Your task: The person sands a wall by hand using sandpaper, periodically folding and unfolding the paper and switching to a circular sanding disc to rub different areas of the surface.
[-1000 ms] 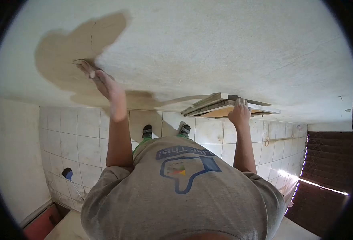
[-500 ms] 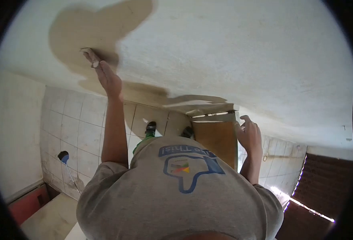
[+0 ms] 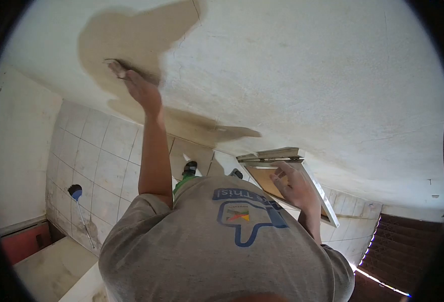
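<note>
My left hand (image 3: pixel 140 88) reaches up to the pale wall (image 3: pixel 282 75), its fingers around a thin, flat piece with a dark edge, too small to make out, which lies at the wall surface. A shadow of the head and arm surrounds that hand. On the other side, my right hand (image 3: pixel 295 183) is raised with its fingers curved and apart, holding nothing, in front of a white-framed panel (image 3: pixel 318 186) with a brown inside.
A blue-headed brush with a long handle (image 3: pixel 77 194) is on the tiled surface (image 3: pixel 108 166) at the left. At the lower left lies a pale ledge (image 3: pixel 51 267) near a red object (image 3: pixel 25 245). A dark shutter (image 3: pixel 408 246) is at the right.
My left hand has shifted slightly right in view, still at the wall. My right hand has moved left and down, now in front of the panel, which appears more widely open.
</note>
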A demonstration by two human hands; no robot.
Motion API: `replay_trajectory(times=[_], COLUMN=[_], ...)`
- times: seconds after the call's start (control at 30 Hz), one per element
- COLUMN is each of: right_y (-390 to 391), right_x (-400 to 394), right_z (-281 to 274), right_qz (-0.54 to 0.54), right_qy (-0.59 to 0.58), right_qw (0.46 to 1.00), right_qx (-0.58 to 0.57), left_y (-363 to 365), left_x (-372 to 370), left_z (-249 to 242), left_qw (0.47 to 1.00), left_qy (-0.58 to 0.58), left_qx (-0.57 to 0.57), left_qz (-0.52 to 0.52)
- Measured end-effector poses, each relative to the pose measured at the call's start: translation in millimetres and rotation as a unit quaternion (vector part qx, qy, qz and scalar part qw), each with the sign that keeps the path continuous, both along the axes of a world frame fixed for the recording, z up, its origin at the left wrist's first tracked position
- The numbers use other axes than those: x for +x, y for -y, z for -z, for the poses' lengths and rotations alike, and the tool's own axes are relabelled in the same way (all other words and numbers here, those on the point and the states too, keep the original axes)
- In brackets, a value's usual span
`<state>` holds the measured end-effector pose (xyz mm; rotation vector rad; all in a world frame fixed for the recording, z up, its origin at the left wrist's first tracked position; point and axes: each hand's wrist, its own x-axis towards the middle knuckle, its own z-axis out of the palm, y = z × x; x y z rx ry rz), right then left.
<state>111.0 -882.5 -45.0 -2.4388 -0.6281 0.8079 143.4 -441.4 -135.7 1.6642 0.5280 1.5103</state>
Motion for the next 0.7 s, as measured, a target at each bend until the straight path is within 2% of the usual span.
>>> replay_trajectory(times=[0.1,0.2,0.3,0.37,0.43,0.5,0.53,0.6,0.67,0.7], right_y=[-2.5,-13.1,-20.6,-17.9,-23.0,-35.9,-43.9,-59.1,-70.1,-73.1], right_x=[-1.3,-3.9,-4.7,3.8,14.3,22.5,26.6,28.5,33.0,34.0], right_z=[14.1,14.3,16.8,35.1,29.9,32.5,30.9,30.0,36.4,40.9], right_qz=[-0.002,-0.024,-0.070,-0.082,-0.079,-0.047,-0.064,-0.079,-0.129,-0.142], right_qy=[-0.023,-0.030,0.031,0.031,0.047,0.033,0.057,0.096,0.137,0.154], right_qw=[1.000,0.998,0.997,0.995,0.991,0.991,0.986,0.976,0.961,0.955], right_qx=[-0.018,-0.057,-0.011,0.055,0.099,0.123,0.140,0.181,0.203,0.211], left_y=[55.4,56.4,-5.7,-50.1,-92.2,-100.0,-93.4,-24.9,45.1,65.1], left_x=[-1.9,-10.5,3.0,-10.2,-7.3,0.9,3.7,10.8,6.6,-1.8], left_z=[7.9,40.3,31.8,-0.7,-9.0,7.4,-1.6,-14.4,-14.9,-3.8], left_qw=[0.997,0.967,0.998,0.976,0.934,0.955,0.964,0.987,1.000,0.998], left_qy=[-0.054,-0.121,-0.001,0.017,0.180,0.117,0.084,0.077,0.004,-0.025], left_qx=[0.057,0.222,-0.045,-0.217,-0.310,-0.272,-0.250,-0.134,0.003,0.045], left_qz=[0.019,0.046,0.044,0.002,0.008,-0.014,-0.021,-0.039,-0.029,0.027])
